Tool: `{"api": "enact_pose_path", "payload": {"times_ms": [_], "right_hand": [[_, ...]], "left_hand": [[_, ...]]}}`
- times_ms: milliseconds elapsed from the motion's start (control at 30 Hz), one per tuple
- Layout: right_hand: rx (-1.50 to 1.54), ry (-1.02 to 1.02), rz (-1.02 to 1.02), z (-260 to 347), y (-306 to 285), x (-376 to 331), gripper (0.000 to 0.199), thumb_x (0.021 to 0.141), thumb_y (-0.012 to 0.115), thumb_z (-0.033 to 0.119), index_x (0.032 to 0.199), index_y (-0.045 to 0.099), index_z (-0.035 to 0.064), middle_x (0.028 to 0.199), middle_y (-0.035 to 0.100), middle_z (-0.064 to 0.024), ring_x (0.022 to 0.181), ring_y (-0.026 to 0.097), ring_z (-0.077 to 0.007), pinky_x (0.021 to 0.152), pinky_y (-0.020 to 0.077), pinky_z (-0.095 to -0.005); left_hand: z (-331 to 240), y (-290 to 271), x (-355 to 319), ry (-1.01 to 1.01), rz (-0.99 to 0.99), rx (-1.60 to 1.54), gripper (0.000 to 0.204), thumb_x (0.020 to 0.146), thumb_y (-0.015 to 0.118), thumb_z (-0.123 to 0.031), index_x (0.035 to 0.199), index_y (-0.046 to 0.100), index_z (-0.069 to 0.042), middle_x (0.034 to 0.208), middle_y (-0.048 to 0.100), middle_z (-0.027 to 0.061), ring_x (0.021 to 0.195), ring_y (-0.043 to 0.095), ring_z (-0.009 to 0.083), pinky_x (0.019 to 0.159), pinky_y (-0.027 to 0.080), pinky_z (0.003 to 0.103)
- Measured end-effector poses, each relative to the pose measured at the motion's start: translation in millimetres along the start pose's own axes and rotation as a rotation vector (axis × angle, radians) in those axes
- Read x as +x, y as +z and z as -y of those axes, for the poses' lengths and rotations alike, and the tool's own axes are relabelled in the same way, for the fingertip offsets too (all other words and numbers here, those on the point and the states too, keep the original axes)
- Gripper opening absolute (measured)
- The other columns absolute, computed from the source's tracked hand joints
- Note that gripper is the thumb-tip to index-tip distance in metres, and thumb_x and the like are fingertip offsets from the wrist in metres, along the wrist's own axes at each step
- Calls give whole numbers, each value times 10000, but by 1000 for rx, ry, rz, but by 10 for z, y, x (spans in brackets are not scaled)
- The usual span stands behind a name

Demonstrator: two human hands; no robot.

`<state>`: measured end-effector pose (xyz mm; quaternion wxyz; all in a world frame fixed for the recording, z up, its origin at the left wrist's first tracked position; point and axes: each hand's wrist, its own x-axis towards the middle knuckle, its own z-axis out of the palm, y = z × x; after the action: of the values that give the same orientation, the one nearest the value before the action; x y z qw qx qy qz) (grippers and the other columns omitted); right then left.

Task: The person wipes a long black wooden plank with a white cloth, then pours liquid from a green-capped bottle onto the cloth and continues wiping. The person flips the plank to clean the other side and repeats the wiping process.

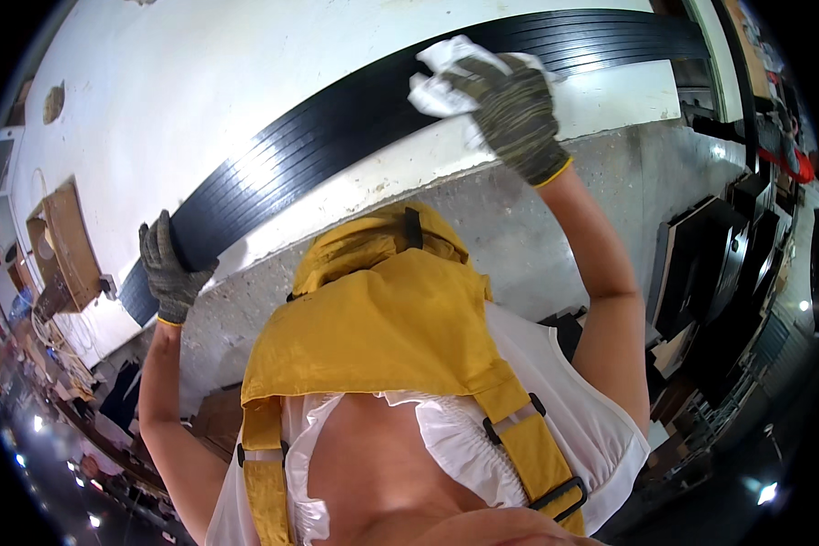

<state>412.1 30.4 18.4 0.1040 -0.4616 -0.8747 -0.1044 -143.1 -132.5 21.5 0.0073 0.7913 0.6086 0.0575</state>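
A long black panel (337, 127) with lengthwise grooves lies across the white tabletop (200, 73), its surface shiny under the lights. Near its left end, my left hand (170, 273), in a dark grey-green knit glove, spans the panel's width. The fingers reach the far edge while the thumb sits by the near edge. My right hand (519, 114), in a striped green glove with a yellow cuff, presses a crumpled white cloth (446, 77) onto the panel right of its middle. The cloth is slightly blurred and sticks out around the fingers.
At the left, an open cardboard box (68, 241) stands by the table's end, with cables near it. Dark panels (701, 264) are stacked at the right. Grey concrete floor (601, 182) shows below the table edge. A person in red and dark clothing (796, 164) is at the far right.
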Motion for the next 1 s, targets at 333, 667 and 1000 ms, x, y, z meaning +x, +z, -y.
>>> {"api": "enact_pose_path", "payload": {"times_ms": [333,667,1000], "right_hand": [[-97,-96,204,-235,-208,24,496,813,692,195,1289,614,312,1266,607,-2,1114,568,-285,942,449,-467],[-248,-170,299,-524,-219,113,502,825,652,181,1312,585,284,1268,600,-9,1121,580,-264,891,489,-452],[-27,-174,197,-597,-304,9,549,774,722,154,1306,613,237,1249,626,-69,1111,594,-297,942,493,-447]], "left_hand": [[-126,-33,-64,-31,-22,3,1113,522,876,-337,1483,373,-87,1363,493,152,1305,438,408,1151,328,552],[-110,-11,-177,-67,-15,-45,1149,509,898,-331,1506,362,-133,1428,465,133,1378,357,439,1125,354,544],[-68,92,-110,-37,-57,-97,1155,472,897,-300,1492,382,-136,1404,494,128,1346,400,442,1140,347,542]]}}
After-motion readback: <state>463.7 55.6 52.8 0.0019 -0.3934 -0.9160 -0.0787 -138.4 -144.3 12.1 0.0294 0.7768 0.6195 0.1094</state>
